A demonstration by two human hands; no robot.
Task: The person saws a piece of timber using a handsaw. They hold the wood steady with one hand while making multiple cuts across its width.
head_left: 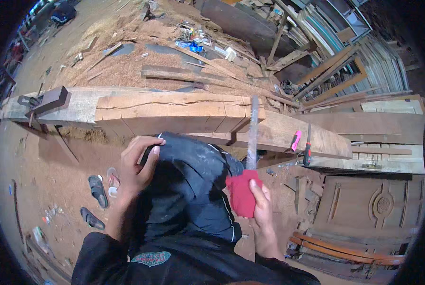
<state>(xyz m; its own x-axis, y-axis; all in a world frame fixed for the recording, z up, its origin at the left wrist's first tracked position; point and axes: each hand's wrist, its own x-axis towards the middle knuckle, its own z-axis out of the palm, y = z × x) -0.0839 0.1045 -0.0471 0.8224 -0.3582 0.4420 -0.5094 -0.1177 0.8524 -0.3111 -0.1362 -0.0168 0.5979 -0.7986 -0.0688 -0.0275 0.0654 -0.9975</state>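
Note:
My right hand (pixel 260 204) grips a saw whose handle end is a red block or wrap (pixel 241 194); its toothed blade (pixel 253 128) points up and away, crossing the right end of a cracked, notched wooden piece (pixel 174 107) on a long beam (pixel 307 138). My left hand (pixel 138 161) rests by my dark-trousered leg (pixel 184 175), fingers curled on something dark I cannot make out. On the beam's right part lie a pink-and-black object (pixel 296 141) and a red-and-black handled tool (pixel 308 154).
A wooden hand plane (pixel 46 103) sits at the beam's left. Sawdust and offcuts (pixel 184 71) lie behind. Stacked frames (pixel 374 71) stand back right; a carved wooden door (pixel 359 204) lies at the right. Sandals (pixel 98 190) are on the floor at the left.

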